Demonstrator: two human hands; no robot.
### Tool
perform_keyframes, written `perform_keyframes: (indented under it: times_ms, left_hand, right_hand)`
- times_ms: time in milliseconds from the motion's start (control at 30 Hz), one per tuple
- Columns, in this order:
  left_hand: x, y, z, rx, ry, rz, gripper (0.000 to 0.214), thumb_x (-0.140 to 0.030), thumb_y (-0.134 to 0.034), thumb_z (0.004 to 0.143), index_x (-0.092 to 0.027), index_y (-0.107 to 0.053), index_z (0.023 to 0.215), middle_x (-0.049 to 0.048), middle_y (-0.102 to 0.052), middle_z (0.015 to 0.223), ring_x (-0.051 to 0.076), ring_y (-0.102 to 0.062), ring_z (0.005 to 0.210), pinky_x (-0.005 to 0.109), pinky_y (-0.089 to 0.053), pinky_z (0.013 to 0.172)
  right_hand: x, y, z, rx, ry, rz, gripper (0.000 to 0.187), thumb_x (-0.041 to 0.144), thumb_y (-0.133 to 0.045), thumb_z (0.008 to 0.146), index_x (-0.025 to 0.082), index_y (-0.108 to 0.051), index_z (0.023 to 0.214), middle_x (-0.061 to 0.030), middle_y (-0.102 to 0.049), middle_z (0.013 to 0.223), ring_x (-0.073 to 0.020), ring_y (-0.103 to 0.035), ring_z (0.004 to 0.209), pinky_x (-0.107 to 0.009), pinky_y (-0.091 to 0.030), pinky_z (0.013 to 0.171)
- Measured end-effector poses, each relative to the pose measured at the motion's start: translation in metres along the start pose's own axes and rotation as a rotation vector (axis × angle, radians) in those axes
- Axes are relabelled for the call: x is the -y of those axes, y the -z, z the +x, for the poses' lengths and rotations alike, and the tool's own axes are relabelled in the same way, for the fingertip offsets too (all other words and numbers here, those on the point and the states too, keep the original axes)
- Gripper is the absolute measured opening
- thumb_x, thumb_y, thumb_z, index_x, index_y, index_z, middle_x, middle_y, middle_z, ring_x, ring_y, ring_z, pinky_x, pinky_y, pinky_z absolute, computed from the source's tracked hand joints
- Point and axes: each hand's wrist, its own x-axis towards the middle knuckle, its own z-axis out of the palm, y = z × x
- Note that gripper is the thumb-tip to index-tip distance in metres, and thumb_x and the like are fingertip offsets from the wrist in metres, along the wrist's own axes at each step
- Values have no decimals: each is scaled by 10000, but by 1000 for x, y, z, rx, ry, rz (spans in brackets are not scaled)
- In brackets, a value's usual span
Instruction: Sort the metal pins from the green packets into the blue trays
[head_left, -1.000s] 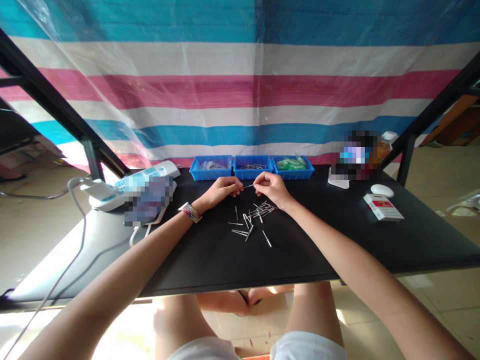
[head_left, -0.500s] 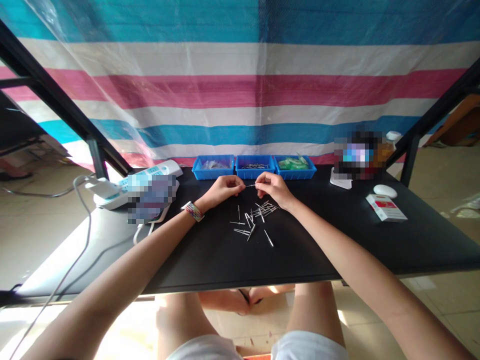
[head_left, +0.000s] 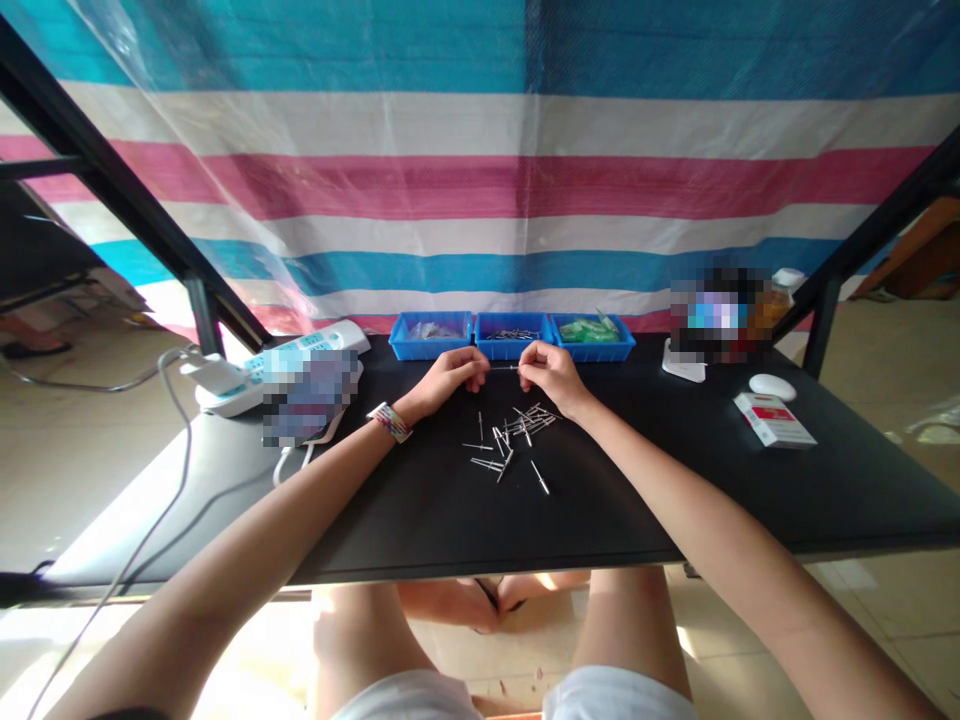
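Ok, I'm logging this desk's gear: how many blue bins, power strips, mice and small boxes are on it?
Blue bins: 3
Power strip: 1
Mouse: 1
Box: 1
Total: 6

1. Bright daylight comes from your left; the floor (head_left: 262,660) below the table's (head_left: 675,500) near edge washes out white.
2. The table's left edge carries a pale sheen.
3. The pin (head_left: 504,368) you pinch reads sharp.
4. Posts (head_left: 112,185) bow near the picture's edges; two patches are pixelated.
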Motion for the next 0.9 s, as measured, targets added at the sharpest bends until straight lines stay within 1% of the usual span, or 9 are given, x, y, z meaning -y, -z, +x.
perform_keyframes:
  times_ms: [133,233,300,367,467,533,600,700,900]
  left_hand:
    - [1,2,-1,7,-13,-82,291,-431,-664,908,-144,-651,954,15,-659,737,130,-609,615,252,-471,611]
    - [1,2,-2,5,-9,-93,279,-413,-664,898,-142,-651,964,16,-658,737,130,-607,611,251,-468,602]
    - [0,1,-2,-3,-3,-96,275,-409,-665,886,-145,-651,962,14,-656,726,130,-603,601,252,-467,595]
    - [0,1,-2,-13,2,-98,271,-405,-664,876,-145,-650,953,12,-653,713,130,-598,592,253,-469,593]
    - [0,0,-2,-26,-5,-105,255,-388,-653,874,-143,-647,946,6,-647,698,126,-586,579,252,-471,590]
    - [1,0,-1,-33,-17,-113,243,-375,-651,877,-143,-643,951,0,-641,693,122,-578,574,249,-471,590]
    - [3,1,-1,-36,-26,-120,236,-365,-650,880,-142,-642,959,-4,-636,691,119,-575,576,245,-470,592]
    - [4,1,-1,-35,-33,-117,233,-361,-649,891,-140,-649,964,-3,-629,691,120,-574,590,244,-476,602]
    - [0,1,-2,-27,-36,-90,254,-384,-649,907,-141,-657,984,1,-634,716,121,-576,604,244,-482,607]
  right_hand:
    - [6,4,16,-204,89,-32,210,361,-793,747,202,-680,827,23,-665,682,-130,-621,538,-271,-544,544]
    - [7,11,21,-213,68,-167,320,471,-764,816,193,-760,975,17,-641,645,-124,-533,468,-264,-437,448]
    - [8,13,17,-203,116,-305,276,459,-731,865,191,-781,904,20,-584,577,-132,-501,489,-266,-398,468]
    - [8,10,7,-124,182,-443,211,376,-717,889,193,-777,802,8,-585,584,-144,-517,550,-275,-408,526]
    - [11,-4,-12,187,291,-616,114,202,-701,885,204,-809,847,-17,-671,749,-148,-560,630,-292,-462,627]
    - [12,-15,-21,384,389,-713,218,93,-666,881,224,-833,932,-44,-700,900,-179,-630,791,-319,-517,770]
    - [12,-23,-26,486,451,-788,316,29,-638,887,240,-842,1004,-69,-697,1003,-223,-648,985,-358,-529,914]
    - [11,-29,-25,534,473,-849,344,2,-636,896,238,-842,1038,-88,-689,1069,-246,-636,1091,-376,-531,973]
    - [9,-24,-18,524,482,-892,194,56,-711,889,218,-815,914,-69,-684,1021,-215,-650,998,-332,-524,898]
